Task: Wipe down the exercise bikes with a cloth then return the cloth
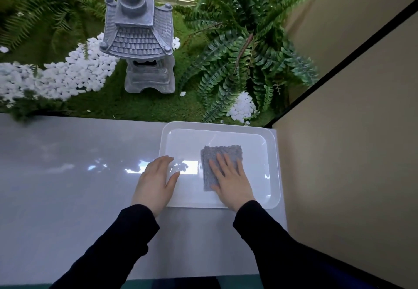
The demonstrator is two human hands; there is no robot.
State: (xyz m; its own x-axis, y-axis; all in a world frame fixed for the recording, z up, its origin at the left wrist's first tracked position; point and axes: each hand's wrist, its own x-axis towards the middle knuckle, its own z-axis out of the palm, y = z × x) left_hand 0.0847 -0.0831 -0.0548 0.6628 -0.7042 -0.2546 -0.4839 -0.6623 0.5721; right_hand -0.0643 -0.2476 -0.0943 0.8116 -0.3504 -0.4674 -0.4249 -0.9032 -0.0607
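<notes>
A folded grey cloth [222,153] lies flat inside a white plastic tray [260,134] at the right end of a glossy grey ledge. My right hand [233,182] rests flat on the cloth with straight fingers. My left hand [156,181] lies flat over the tray's left rim, fingers straight, thumb inside the tray. No exercise bike is in view.
The grey ledge [67,187] stretches to the left. Behind it is a garden bed with a grey stone pagoda lantern [140,39], white pebbles [74,73] and ferns [244,46]. A beige wall [350,175] closes the right side next to the tray.
</notes>
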